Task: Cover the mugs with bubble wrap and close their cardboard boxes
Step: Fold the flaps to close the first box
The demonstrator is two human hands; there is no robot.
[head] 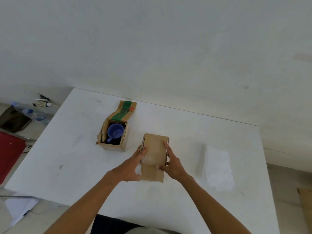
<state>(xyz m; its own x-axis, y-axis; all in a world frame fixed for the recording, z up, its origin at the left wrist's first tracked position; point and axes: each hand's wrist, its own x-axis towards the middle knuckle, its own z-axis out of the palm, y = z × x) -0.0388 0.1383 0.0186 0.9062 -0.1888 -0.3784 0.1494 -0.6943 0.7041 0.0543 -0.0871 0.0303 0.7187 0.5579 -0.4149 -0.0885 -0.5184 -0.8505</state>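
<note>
So the person has both hands on the near cardboard box [154, 157], which sits on the white table [84, 166] right in front of them. The left hand [133, 163] cups the box's left side, fingers curled loosely around the edge with the fingertips up at the top corner. The right hand [171, 161] lies along the right side, fingers stretched flat on the top flap and thumb pressing low on the front. Neither one is a tight grip, more like pressing and steadying. A bit of clear bubble wrap [146, 157] peeks out at the left edge under the flap, so the mug in this box seems to be covered already, though the mug itself can't be seen.

Looks like the step here is getting this lid shut. To do it well, that stray wrap probably wants poking inside first, otherwise the flap will likely spring back up. Then flatten the top with the right palm while the left keeps the wall from bowing out. The cardboard looks worn and soft at the corners, so gentle, even pressure beats jamming it.

The second box [112, 132] stands open further back and to the left, well apart, its green-printed flap [125, 111] folded up and away. The blue mug [115, 131] inside is bare, nothing over it yet. A spare sheet of bubble wrap [218, 168] lies flat on the table to the right, presumably for that one.
</note>
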